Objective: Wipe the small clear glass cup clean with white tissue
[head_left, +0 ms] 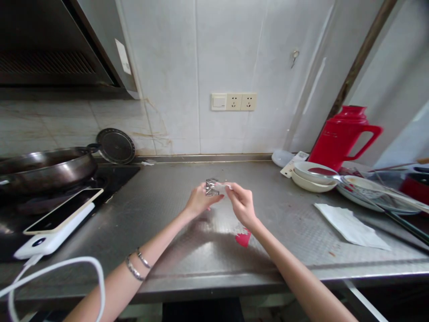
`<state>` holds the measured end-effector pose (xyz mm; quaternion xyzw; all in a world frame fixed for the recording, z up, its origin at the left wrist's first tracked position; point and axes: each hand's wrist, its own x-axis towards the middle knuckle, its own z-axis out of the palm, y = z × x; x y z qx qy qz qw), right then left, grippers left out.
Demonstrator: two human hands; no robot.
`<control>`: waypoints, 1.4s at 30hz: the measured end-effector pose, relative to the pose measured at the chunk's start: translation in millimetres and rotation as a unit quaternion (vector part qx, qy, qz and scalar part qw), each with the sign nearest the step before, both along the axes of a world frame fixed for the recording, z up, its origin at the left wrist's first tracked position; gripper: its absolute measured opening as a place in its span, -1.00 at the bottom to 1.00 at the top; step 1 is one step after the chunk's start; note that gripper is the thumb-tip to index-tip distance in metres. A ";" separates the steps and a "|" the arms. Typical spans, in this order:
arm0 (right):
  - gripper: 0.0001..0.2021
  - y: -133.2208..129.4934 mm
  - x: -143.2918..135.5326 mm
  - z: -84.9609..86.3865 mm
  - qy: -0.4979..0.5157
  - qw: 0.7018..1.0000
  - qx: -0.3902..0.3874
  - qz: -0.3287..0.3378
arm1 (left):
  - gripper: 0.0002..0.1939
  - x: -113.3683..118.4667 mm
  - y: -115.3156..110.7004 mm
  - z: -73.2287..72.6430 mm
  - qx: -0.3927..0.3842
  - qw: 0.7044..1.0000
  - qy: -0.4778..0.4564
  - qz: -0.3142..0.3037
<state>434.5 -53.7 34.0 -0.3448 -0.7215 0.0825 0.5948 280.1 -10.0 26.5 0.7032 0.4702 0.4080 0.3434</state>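
Observation:
Above the middle of the steel counter, my left hand [196, 201] is closed around a small clear, glass-like container [212, 188] with dark lines on it, tilted on its side. My right hand [243, 203] pinches a small white piece [224, 188], perhaps tissue, against the container's right end. Whether the white piece reaches inside I cannot tell. Just below my right wrist a torn red scrap [243, 238] lies flat on the counter.
A phone [63, 212] on a white power bank [55, 232] lies left, its cable looping forward. A pan [47, 167] sits on the stove. At right are stacked bowls [313, 179], a red thermos jug [340, 138] and a white napkin [350, 226].

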 end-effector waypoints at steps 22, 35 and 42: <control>-0.65 2.8 6.0 -0.2 -0.090 0.987 0.135 -0.016 | -0.46 -3.4 6.3 1.2 -0.081 0.994 -0.078 -0.009; -0.53 12.4 -9.5 -5.7 -0.283 0.946 0.159 0.011 | -0.66 0.4 -2.3 -10.5 0.058 0.996 0.071 0.002; -0.59 -1.2 -14.3 -7.3 -0.246 0.958 0.135 0.063 | -0.48 -13.2 10.1 -19.6 0.031 0.999 0.010 -0.005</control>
